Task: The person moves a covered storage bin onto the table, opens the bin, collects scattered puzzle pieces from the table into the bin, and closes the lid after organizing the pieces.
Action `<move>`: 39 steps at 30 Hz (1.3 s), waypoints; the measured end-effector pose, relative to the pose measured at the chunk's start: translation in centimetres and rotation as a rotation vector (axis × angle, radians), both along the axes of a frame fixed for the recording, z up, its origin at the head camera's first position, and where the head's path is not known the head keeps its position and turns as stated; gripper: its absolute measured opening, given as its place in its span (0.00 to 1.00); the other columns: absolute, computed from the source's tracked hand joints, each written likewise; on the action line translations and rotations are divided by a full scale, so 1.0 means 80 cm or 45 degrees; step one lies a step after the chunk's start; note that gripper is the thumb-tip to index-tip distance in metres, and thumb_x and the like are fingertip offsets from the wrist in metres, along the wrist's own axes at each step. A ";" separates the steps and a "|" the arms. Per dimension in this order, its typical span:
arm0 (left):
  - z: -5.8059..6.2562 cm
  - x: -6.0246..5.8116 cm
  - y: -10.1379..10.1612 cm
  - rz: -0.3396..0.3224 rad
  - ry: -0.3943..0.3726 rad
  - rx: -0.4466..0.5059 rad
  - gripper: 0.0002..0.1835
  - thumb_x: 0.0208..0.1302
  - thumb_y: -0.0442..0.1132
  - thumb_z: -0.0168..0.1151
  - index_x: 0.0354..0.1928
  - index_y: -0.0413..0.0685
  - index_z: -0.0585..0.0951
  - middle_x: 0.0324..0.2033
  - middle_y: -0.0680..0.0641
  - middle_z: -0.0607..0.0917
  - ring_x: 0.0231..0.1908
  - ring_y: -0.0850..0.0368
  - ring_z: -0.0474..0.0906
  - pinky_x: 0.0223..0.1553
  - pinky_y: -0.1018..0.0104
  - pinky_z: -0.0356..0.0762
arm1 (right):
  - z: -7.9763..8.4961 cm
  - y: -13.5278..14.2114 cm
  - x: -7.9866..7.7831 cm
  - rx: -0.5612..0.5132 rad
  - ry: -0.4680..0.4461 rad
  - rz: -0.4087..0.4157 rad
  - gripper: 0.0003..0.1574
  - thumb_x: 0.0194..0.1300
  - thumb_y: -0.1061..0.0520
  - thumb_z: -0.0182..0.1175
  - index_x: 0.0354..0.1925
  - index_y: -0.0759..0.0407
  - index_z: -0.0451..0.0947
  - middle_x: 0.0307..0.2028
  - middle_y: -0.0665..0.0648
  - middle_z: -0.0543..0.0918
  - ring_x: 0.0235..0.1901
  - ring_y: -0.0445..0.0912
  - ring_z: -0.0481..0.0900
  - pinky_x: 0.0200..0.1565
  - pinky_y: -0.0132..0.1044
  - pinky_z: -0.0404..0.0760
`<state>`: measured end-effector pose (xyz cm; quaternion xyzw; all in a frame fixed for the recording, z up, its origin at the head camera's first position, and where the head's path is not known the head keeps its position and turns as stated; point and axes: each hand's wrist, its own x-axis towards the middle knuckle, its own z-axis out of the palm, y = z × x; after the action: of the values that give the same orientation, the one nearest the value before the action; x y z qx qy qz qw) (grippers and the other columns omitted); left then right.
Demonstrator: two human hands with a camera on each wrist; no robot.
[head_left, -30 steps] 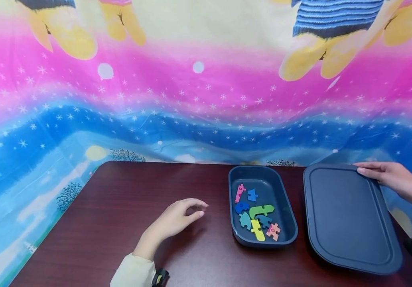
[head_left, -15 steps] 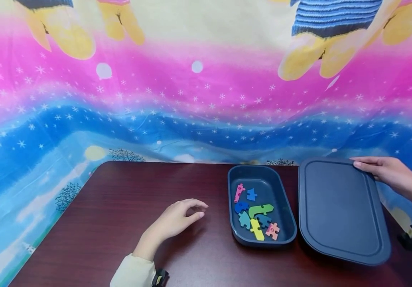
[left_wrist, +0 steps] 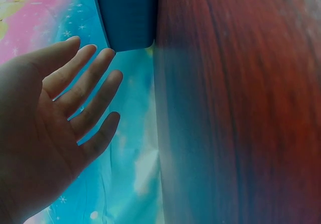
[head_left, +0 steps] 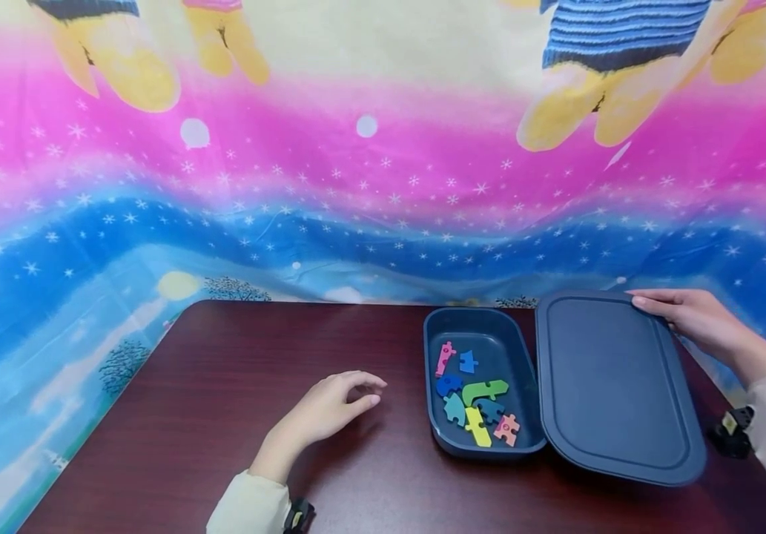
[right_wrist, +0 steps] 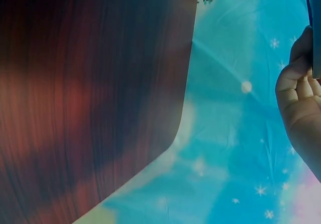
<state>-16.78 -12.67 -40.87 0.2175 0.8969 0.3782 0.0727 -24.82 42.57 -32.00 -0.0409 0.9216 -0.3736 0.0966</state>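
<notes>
A dark blue-grey lid [head_left: 616,386] is held by its far right corner in my right hand [head_left: 706,322], thumb on top. The lid's left edge overlaps the right rim of a matching open box [head_left: 432,415]. Inside the box lie several coloured puzzle pieces, among them a green one [head_left: 485,391], a yellow one [head_left: 478,427] and a pink one [head_left: 446,359]. Left of the box, my left hand [head_left: 329,404] hovers over the table with relaxed fingers, holding nothing; the left wrist view shows its fingers [left_wrist: 90,91] spread. In the right wrist view, only part of my right hand [right_wrist: 301,98] shows.
The dark red wooden table [head_left: 222,400] has its back edge against a patterned cloth [head_left: 369,185] with pink and blue bands. A black wrist strap [head_left: 733,434] sits on the right sleeve, another strap [head_left: 299,515] on the left.
My right hand has carried the lid leftward and slightly away from me, from beside the box to its right rim. My left hand and the puzzle pieces stay where they were.
</notes>
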 end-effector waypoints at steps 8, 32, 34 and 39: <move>-0.004 0.001 -0.002 -0.003 -0.012 -0.001 0.16 0.73 0.47 0.59 0.58 0.55 0.82 0.49 0.62 0.83 0.52 0.63 0.79 0.56 0.55 0.75 | -0.005 -0.030 -0.007 -0.050 -0.058 0.001 0.49 0.74 0.33 0.46 0.75 0.67 0.53 0.71 0.76 0.56 0.65 0.65 0.63 0.57 0.60 0.70; 0.000 0.005 0.001 -0.022 -0.005 -0.017 0.15 0.72 0.46 0.59 0.57 0.54 0.82 0.48 0.61 0.84 0.50 0.64 0.79 0.56 0.55 0.75 | -0.021 -0.112 -0.028 -0.298 -0.054 0.040 0.42 0.76 0.38 0.48 0.74 0.64 0.57 0.68 0.72 0.65 0.58 0.47 0.75 0.56 0.46 0.77; 0.000 0.005 0.001 -0.023 -0.004 -0.018 0.15 0.72 0.46 0.59 0.57 0.54 0.82 0.48 0.61 0.84 0.50 0.64 0.79 0.56 0.55 0.75 | -0.022 -0.120 -0.030 -0.316 -0.053 0.048 0.41 0.76 0.39 0.48 0.74 0.64 0.58 0.68 0.71 0.65 0.50 0.36 0.77 0.51 0.41 0.80; 0.000 0.005 0.001 -0.028 -0.010 -0.015 0.15 0.72 0.46 0.59 0.57 0.54 0.82 0.49 0.61 0.83 0.50 0.64 0.79 0.56 0.55 0.75 | -0.025 -0.141 -0.033 -0.362 -0.058 0.059 0.40 0.76 0.41 0.50 0.73 0.65 0.60 0.67 0.71 0.66 0.44 0.31 0.77 0.50 0.40 0.81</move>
<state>-16.39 -12.55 -40.89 0.2255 0.8964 0.3728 0.0816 -27.50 31.29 -33.98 -0.0668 0.8559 -0.4988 0.1194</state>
